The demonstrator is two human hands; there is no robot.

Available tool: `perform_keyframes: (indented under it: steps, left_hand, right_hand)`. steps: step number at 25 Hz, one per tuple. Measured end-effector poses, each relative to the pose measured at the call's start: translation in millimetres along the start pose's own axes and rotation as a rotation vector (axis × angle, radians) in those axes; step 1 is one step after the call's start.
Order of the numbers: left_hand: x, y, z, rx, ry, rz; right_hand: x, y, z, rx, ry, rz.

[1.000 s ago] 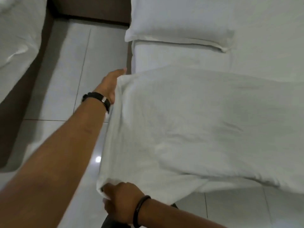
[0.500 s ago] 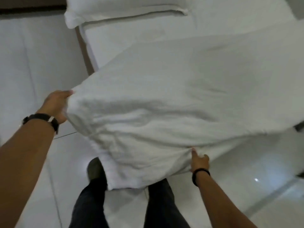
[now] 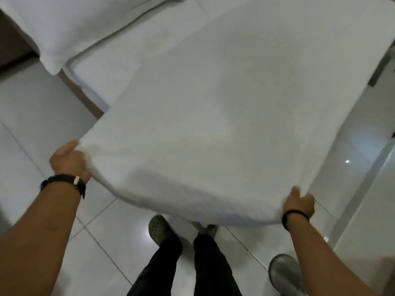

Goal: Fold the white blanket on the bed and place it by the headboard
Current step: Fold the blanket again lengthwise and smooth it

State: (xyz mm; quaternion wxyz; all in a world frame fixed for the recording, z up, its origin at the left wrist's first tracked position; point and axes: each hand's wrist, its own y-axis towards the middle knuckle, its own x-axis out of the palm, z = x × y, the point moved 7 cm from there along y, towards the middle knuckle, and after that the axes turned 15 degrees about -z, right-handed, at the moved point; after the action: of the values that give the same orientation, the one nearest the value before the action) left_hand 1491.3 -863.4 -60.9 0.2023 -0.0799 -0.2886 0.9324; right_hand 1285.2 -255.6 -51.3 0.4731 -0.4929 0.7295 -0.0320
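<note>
Over the tiled floor [image 3: 111,238] beside the bed [image 3: 111,60], the white blanket [image 3: 213,124] hangs stretched between two hands, its near edge lifted clear of the mattress and sagging slightly in the middle, while its far part runs up across the bed toward the upper right. At the near left corner, the left hand [image 3: 69,162] grips the blanket with fingers curled under the cloth and thumb on top; a dark watch [image 3: 64,181] sits on that wrist. At the near right corner, the right hand [image 3: 299,201] pinches the edge with fingers bunched around the fabric, a dark band [image 3: 296,216] around its wrist. A white pillow [image 3: 70,24] lies at the upper left of the bed, apart from the blanket. Below the blanket's near edge stand the person's dark trouser legs [image 3: 188,270] and a dark perforated shoe [image 3: 159,228]. A round grey object [image 3: 284,272] rests on the floor at the lower right, partly hidden by the right forearm.
</note>
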Motion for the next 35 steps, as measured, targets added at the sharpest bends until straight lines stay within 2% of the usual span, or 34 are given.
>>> perform_keyframes:
  steps: [2, 5, 7, 9, 11, 14, 20, 22, 24, 26, 28, 29, 30, 31, 33, 35]
  left_hand:
    - [2.1, -1.4, -26.8, -0.028, 0.189, -0.013]
    - [-2.9, -8.6, -71.9, -0.125, 0.607, -0.118]
    - [-2.7, -13.5, -75.6, -0.164, 0.669, -0.179]
    - [0.0, -18.1, -60.2, -0.167, 0.706, -0.246]
    - [4.9, -25.9, -41.6, -0.18, 0.867, -0.318]
    - [14.6, -16.4, -15.2, -0.079, 1.305, -0.365]
    - [70.9, 97.2, 27.6, 0.206, 1.522, -0.479]
    - [92.4, 136.8, 36.0, 0.211, 1.421, -0.529]
    - [104.9, 172.7, 30.7, 0.105, 1.311, -0.641]
    - [103.8, 179.9, 11.2, -0.165, 1.247, -0.788]
    - [93.8, 152.8, -14.9, -0.56, 1.078, -0.939]
    - [97.9, 129.4, -24.7, -0.702, 0.955, -1.06]
    - [108.3, 106.1, -30.9, -0.778, 0.828, -1.203]
    - [119.7, 86.3, -30.0, -0.805, 0.712, -1.308]
    - [137.2, 60.4, -18.3, -0.83, 0.493, -1.34]
    - [144.7, 55.0, 4.9, -0.796, 0.334, -1.242]
  right_hand:
    - [-11.0, 4.8, 21.3, 0.03, 0.006, -0.04]
    - [24.0, 3.2, 13.1, -0.005, 0.174, -0.298]
    - [55.0, -19.8, 26.3, 0.01, 0.279, -0.501]
    - [77.1, -48.4, 66.2, 0.084, 0.32, -0.634]
    - [77.8, -69.4, 98.2, 0.145, 0.306, -0.649]
    - [67.4, -83.1, 118.5, 0.148, 0.293, -0.563]
    - [103.1, -136.3, 114.7, 0.113, 0.327, -0.471]
    - [120.7, -154.9, 121.2, 0.115, 0.359, -0.343]
    - [141.8, -176.8, 126.5, 0.182, 0.36, -0.198]
    - [165.2, -207.5, 125.5, 0.328, 0.266, -0.116]
    - [184.2, -246.3, 99.9, 0.351, -0.059, -0.017]
    - [201.3, -265.6, 73.2, 0.215, -0.215, 0.001]
    - [231.1, -286.0, 39.5, 0.005, -0.294, -0.076]
    - [272.6, -309.7, 6.4, -0.184, -0.332, -0.233]
    - [352.8, -352.0, -47.3, -0.399, -0.466, -0.484]
    - [392.5, -364.9, -87.2, -0.441, -0.53, -0.464]
